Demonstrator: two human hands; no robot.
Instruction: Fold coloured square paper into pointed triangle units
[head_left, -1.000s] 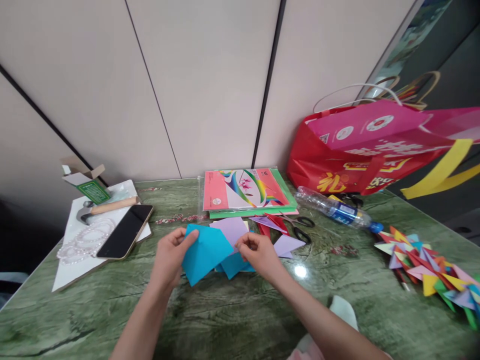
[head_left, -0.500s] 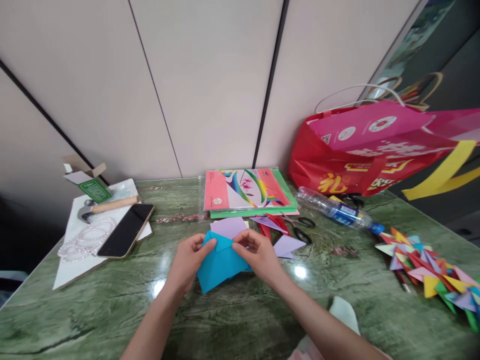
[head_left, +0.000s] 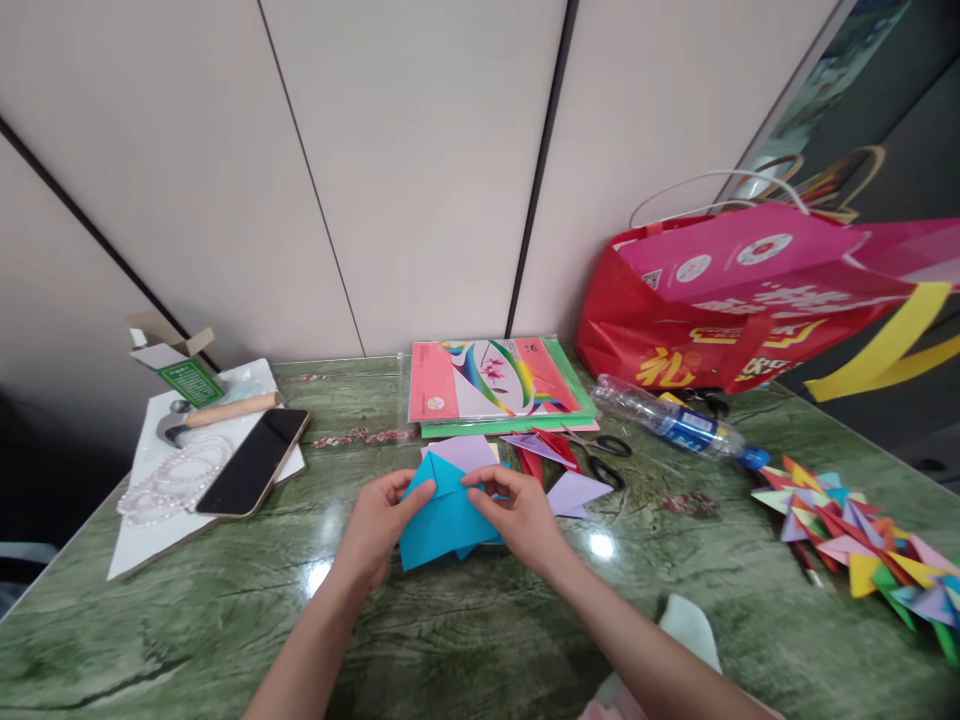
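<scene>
Blk phone nr hammer, plastic btl nr red bag.

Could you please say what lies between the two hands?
The head view shows blue paper held between left hand and right hand, purple paper behind it.

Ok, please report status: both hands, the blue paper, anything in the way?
Left hand, right hand: both pinching blue paper. Crease visible near its top. Lilac sheet close behind; scissors clear of both hands.
</scene>
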